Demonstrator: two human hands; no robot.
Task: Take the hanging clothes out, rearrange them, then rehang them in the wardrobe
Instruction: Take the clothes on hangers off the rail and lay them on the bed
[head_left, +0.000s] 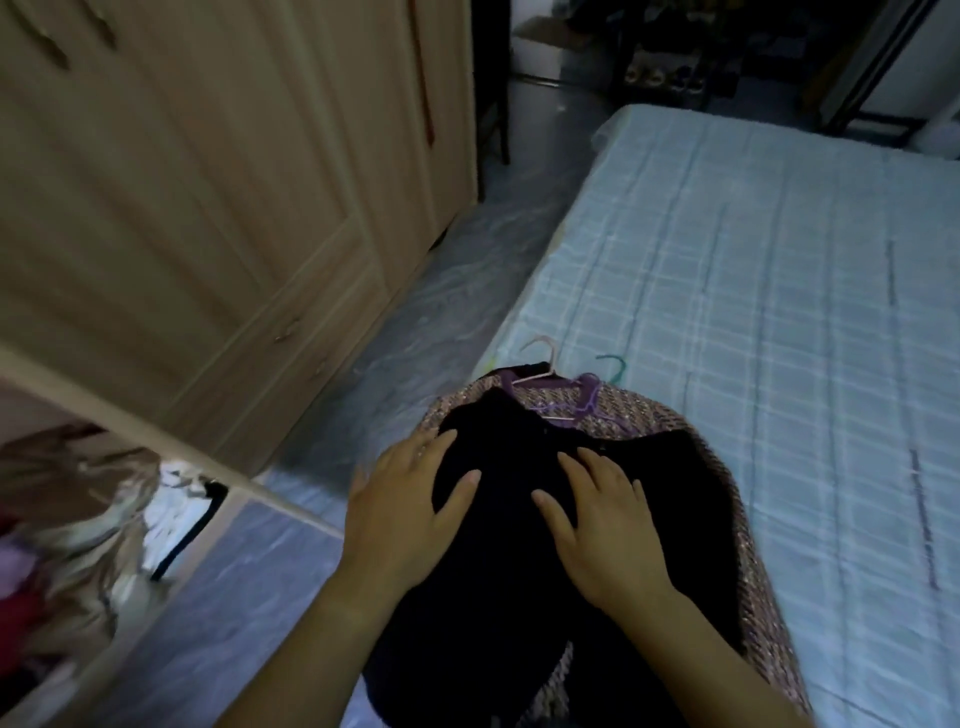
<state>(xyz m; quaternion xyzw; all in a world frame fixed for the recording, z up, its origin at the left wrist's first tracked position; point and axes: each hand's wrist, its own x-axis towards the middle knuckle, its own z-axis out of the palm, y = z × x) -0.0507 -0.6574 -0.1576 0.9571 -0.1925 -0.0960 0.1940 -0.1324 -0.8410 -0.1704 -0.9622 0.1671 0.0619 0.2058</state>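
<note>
Head view: both hands lie flat with fingers spread on a black garment (519, 457), the left hand (410, 512) at its left edge, the right hand (608, 530) near its middle. The garment lies on a pink tweed garment (722, 488) at the bed's (753, 260) near left edge. Hanger hooks (543, 348) poke out beyond the collars. A strip of floor (441, 291) separates the bed and the wardrobe (208, 182); most of the bed beyond and to the right lies bare.

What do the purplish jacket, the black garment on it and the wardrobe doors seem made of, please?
The purplish speckled jacket looks like coarse woven tweed, with flecked yarns. The black garment seems a matte knit, though too dark to confirm. The pale wardrobe doors look like grained wood or laminate.
</note>
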